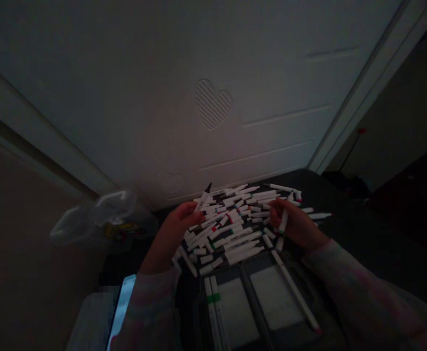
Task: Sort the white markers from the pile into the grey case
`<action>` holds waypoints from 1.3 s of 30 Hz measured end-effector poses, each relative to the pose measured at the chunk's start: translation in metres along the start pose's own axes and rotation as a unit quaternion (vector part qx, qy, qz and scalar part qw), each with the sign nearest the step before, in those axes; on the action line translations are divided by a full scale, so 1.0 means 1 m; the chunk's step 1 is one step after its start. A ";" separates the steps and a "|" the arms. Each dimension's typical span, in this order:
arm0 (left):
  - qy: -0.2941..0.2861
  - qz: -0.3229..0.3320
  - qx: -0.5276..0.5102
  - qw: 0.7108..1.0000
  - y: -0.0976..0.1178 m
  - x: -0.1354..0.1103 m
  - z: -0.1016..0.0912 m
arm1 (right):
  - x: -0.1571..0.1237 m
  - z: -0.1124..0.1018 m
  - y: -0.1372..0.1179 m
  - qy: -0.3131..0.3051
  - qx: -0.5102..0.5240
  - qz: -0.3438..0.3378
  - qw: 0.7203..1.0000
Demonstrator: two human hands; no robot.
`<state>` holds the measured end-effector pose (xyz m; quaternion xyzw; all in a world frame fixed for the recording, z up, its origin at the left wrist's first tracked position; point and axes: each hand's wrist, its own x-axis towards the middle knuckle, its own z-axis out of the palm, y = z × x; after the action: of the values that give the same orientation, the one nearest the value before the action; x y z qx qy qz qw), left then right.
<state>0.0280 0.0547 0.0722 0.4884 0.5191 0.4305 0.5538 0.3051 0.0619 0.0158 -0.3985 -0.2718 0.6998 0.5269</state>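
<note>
My left hand [173, 226] is closed on a white marker [203, 199] that points up, its dark tip showing at the top. Between the fingers of my right hand [299, 228] is a short white marker cap [283, 222] with a green band at its lower end. Both hands are over a heap of loose white markers and caps [231, 231], some with coloured ends. In front of it lies an open dark case [245, 285] with two compartments. Two markers with green bands [214, 302] lie in its left compartment, and a long white marker [296, 290] lies along the right one.
A white door [264, 87] with heart patterns rises behind the dark tabletop [345, 214]. On the left are a transparent plastic bag [107, 217] and a lit screen [124, 302] beside my left sleeve. The room is dim.
</note>
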 end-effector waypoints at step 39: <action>0.062 0.124 0.367 0.920 0.004 -0.001 -0.001 | -0.003 0.003 -0.002 0.020 -0.012 0.009 1.000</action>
<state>0.0271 0.0543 0.0763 0.6903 0.6089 0.3044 0.2450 0.3035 0.0601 0.0195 -0.4211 -0.2661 0.6929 0.5213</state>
